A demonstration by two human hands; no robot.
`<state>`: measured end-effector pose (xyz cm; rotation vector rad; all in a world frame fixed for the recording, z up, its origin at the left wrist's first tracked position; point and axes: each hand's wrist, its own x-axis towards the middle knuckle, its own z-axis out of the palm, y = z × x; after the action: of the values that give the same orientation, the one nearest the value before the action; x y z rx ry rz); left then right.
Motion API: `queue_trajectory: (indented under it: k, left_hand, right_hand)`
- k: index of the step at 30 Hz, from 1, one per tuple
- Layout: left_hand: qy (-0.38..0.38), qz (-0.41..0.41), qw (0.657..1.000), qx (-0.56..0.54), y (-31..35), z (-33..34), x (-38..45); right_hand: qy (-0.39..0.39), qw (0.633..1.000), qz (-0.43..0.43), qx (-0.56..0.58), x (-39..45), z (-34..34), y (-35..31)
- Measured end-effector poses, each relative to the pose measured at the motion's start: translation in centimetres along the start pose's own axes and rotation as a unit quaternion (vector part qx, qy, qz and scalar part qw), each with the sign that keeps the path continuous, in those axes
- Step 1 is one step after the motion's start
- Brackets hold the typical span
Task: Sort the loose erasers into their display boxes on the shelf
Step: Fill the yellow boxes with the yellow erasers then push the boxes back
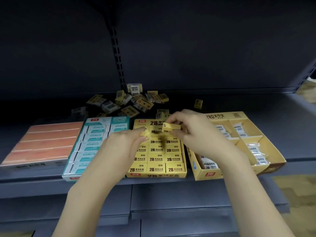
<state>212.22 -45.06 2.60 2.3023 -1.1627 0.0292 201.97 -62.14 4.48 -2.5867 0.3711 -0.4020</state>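
Note:
A yellow 2B display box [156, 176] stands mid-shelf, filled with rows of yellow erasers. Over its back rows, my right hand [193, 134] pinches a yellow eraser [168, 128] by its end. My left hand [126, 146] pinches another yellow eraser [146, 135] just left of it. A pile of loose erasers [126, 102], yellow and white-wrapped, lies behind the boxes against the shelf's back. One yellow eraser [198, 103] lies apart to the right of the pile.
A teal-and-white eraser box [71, 176] sits left of the yellow one, and an orange pack [42, 144] further left. A divided tan box [206, 174] with wrapped white erasers stands on the right. A slotted upright [118, 53] rises at the back.

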Motion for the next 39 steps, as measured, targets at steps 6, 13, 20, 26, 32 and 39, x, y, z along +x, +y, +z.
queue_trajectory:
  k: [6,13,20,26,32,39]
  left_hand:
    - [-0.046,0.012,0.992,0.119,-0.5,-0.2,0.4]
    - [-0.047,0.017,0.996,0.067,-1.2,0.0,1.4]
    - [0.033,0.055,0.994,0.092,-2.3,0.5,2.2]
    - [0.029,0.047,0.99,0.13,-2.7,-0.6,1.8]
    - [-0.055,0.03,0.989,0.132,-2.1,0.2,2.1]
    - [-0.068,0.026,0.989,0.13,-2.6,1.2,3.1]
  right_hand:
    - [-0.022,0.998,0.011,-0.063,-0.4,1.3,0.0]
    - [-0.016,0.997,0.01,-0.075,-0.2,1.8,-0.1]
    - [0.002,0.989,0.001,-0.149,-0.2,2.4,-0.8]
    - [0.012,0.978,0.013,-0.206,-0.7,2.7,-0.9]
    - [0.026,0.973,0.029,-0.229,-0.4,3.5,-1.3]
    - [0.046,0.971,0.024,-0.232,0.0,3.8,-1.8]
